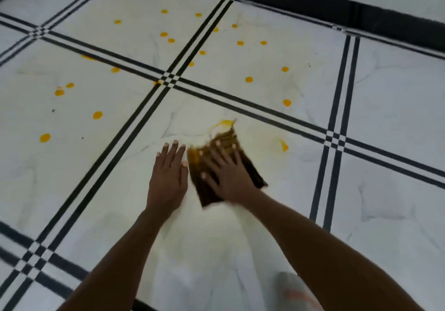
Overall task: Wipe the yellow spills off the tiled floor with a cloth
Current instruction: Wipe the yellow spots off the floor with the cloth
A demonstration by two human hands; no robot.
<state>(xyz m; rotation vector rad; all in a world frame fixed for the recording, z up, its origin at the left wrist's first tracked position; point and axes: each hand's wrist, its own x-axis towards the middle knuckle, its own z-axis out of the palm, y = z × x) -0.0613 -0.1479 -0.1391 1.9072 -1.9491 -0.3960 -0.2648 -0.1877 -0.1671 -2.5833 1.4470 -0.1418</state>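
Note:
A dark folded cloth (250, 168), stained yellow along its left edge, lies flat on the white tiled floor (120, 190). My right hand (225, 171) presses down on it with fingers spread, blurred by motion. Beside it to the left, my left hand (168, 176) rests flat and open on the tile, touching nothing else. A smeared yellow spill (224, 124) sits just beyond the cloth's far edge, and another smeared spill (284, 146) lies to its right. Several round yellow drops, such as one drop (97, 115), dot the tiles farther away.
Black double grout stripes (168, 80) cross the floor in a grid. A dark skirting board (337, 14) runs along the wall at the top right. A light-coloured knee or foot (293, 291) shows at the bottom right.

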